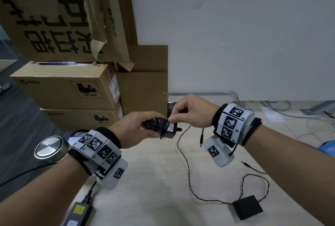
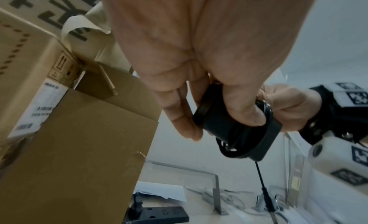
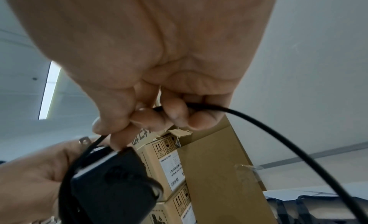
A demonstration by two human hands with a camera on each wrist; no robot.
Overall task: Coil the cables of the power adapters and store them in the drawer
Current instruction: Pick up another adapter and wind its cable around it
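My left hand (image 1: 143, 126) grips a black power adapter (image 1: 164, 129) above the pale table (image 1: 154, 180); its fingers (image 2: 244, 112) wrap the body. Several turns of its black cable (image 2: 235, 142) are wound round the adapter. My right hand (image 1: 175, 117) pinches this cable (image 3: 249, 117) right beside the adapter (image 3: 111, 185). The free end with its barrel plug (image 1: 201, 141) hangs below the right wrist. A second, flat black adapter (image 1: 247, 207) lies on the table at the lower right with thin cable (image 1: 184, 160) trailing from it. No drawer is in view.
Stacked cardboard boxes (image 1: 65, 90) stand at the left and behind the hands. A third adapter with a yellow label (image 1: 79, 211) lies at the table's near left edge, beside a round silver disc (image 1: 49, 147). A power strip (image 2: 159, 214) and loose cables (image 1: 308, 122) lie by the wall.
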